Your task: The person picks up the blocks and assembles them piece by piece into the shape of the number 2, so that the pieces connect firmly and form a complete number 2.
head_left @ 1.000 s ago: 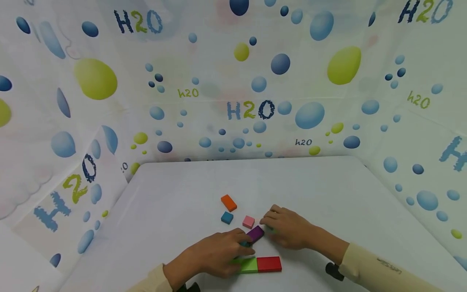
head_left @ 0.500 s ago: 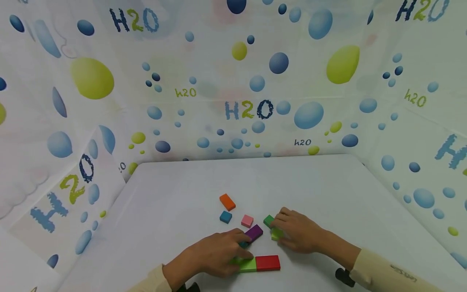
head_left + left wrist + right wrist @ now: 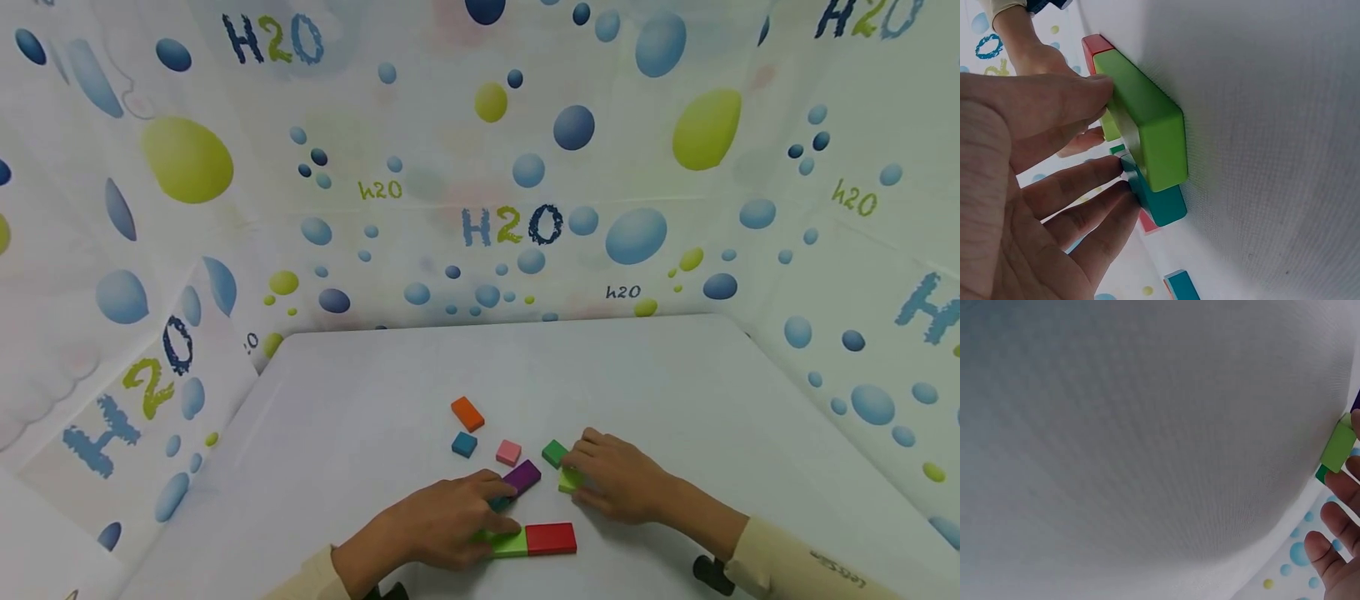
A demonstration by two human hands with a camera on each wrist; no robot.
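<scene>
My left hand [image 3: 450,518] rests on the blocks near the front. Its thumb touches a long light green block [image 3: 1150,119], and its fingertips touch a teal block [image 3: 1163,203] just beyond that. A red block [image 3: 551,538] lies end to end with the light green one. Close to the left fingertips is a purple block [image 3: 522,477]. My right hand [image 3: 618,475] pinches a small light green block [image 3: 1339,447] between thumb and index finger. A dark green block [image 3: 555,453] lies beside that one, by the right fingertips.
Beyond the hands lie a pink block [image 3: 508,452], a blue block [image 3: 464,444] and an orange block [image 3: 468,413] on the white table [image 3: 360,392]. A curtain [image 3: 420,108] printed with bubbles hangs behind and at both sides.
My right hand has moved a little to the right, and the dark green and small light green blocks have come into clearer view beside it. The left hand stays in place on its blocks.
</scene>
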